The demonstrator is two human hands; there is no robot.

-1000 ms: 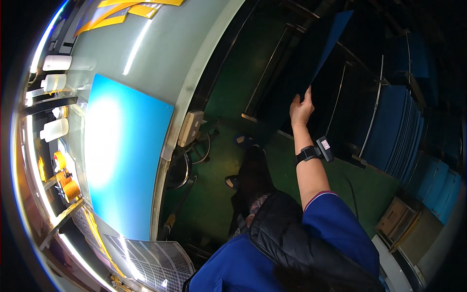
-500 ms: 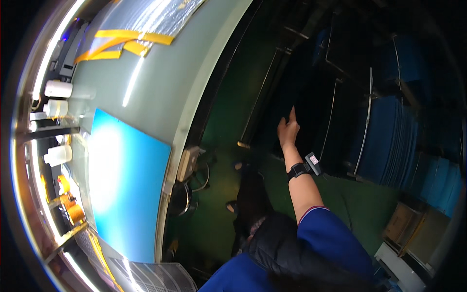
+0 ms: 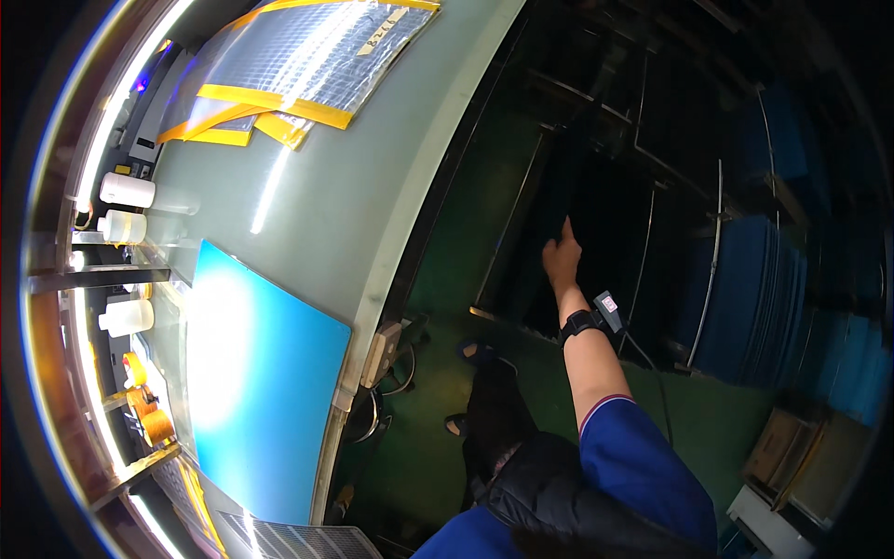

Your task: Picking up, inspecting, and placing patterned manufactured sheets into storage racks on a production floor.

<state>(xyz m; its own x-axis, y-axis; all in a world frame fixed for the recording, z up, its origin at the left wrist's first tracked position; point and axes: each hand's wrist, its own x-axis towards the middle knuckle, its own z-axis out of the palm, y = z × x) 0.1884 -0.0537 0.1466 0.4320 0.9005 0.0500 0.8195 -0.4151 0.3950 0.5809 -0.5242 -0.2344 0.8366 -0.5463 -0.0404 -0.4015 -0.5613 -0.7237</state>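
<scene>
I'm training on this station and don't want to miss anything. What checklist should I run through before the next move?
1. Right hand visible: ok, extended with a finger pointing away from the body.
2. Right hand's grip: cannot tell, too dark around the fingers.
3. Left hand visible: not ok, it does not show.
4. Black wrist strap around the right wrist: ok.
5. Blue rectangular sheet resting on the grey-green tabletop: ok.
6. Sheet's surface readable: not ok, glare whites out part of it.

My items: blue sleeve [image 3: 652, 466], red-and-white edging [image 3: 603, 402]; black padded garment [image 3: 563, 489]; black wrist strap [image 3: 578, 324], small grey device [image 3: 607, 313]; dark trousers [image 3: 503, 401].
</scene>
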